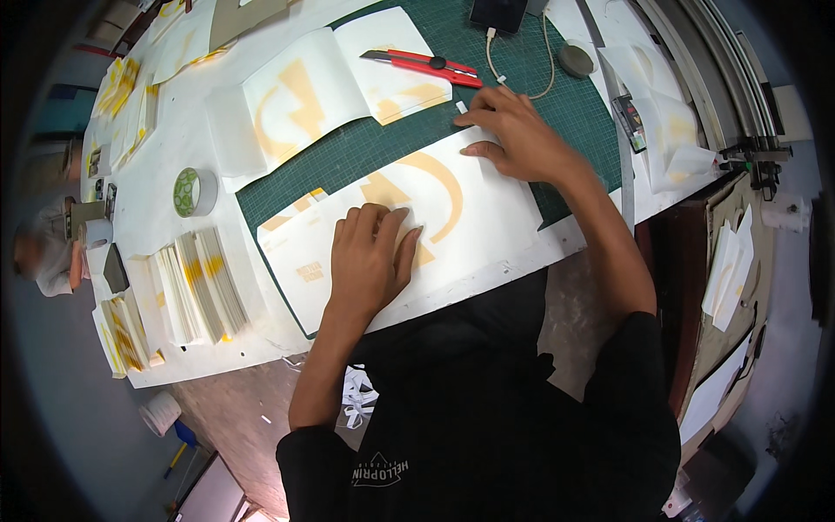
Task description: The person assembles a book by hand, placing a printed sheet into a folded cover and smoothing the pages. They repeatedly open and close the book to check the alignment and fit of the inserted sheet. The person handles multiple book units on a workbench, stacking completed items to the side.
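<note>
A white printed paper sheet (500, 200) with pale orange shapes lies in front of me on a green cutting mat (574, 165). My left hand (370, 261) rests on its middle, fingers bent and thumb held apart from them. At the sheet's far right edge is my right hand (517, 139). Its thumb touches the paper while the curved fingers reach past the edge, with a gap between. A small white scrap (461, 108) lies by those fingertips. Farther off, a red utility knife (426, 65) sits on a second, creased printed sheet (304, 96).
A roll of tape (195, 192) stands left of the mat, behind a row of folded paper stacks (196, 283). A dark device (497, 13) with a white cable (491, 56) lies at the back. Right of the mat is a long metal ruler (628, 187). Another person (48, 252) is at far left.
</note>
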The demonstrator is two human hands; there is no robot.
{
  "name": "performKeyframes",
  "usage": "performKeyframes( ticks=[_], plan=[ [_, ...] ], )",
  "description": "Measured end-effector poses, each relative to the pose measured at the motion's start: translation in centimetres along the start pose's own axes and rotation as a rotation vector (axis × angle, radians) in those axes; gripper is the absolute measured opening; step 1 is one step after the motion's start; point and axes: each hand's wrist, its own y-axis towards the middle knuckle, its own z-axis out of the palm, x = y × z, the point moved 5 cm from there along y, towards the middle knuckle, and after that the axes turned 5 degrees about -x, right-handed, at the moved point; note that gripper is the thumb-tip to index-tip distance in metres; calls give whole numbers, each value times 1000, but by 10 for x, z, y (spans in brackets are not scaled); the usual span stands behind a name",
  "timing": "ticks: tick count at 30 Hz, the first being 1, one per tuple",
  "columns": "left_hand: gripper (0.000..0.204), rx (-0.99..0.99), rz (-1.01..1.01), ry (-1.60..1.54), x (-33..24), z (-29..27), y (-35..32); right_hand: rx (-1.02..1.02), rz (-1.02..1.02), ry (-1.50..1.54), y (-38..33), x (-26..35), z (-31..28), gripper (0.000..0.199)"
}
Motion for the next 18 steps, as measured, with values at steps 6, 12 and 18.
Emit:
performKeyframes(
  ticks=[6,12,18],
  plan=[
    [28,-26,-29,-38,5,6,-7,87,18,9,4,-1,3,35],
    [32,-30,-78,-50,9,13,-14,14,-25,-7,0,1,1,32],
    [34,-37,-78,-62,9,14,-14,-80,-105,-28,-3,1,2,29]
  ],
)
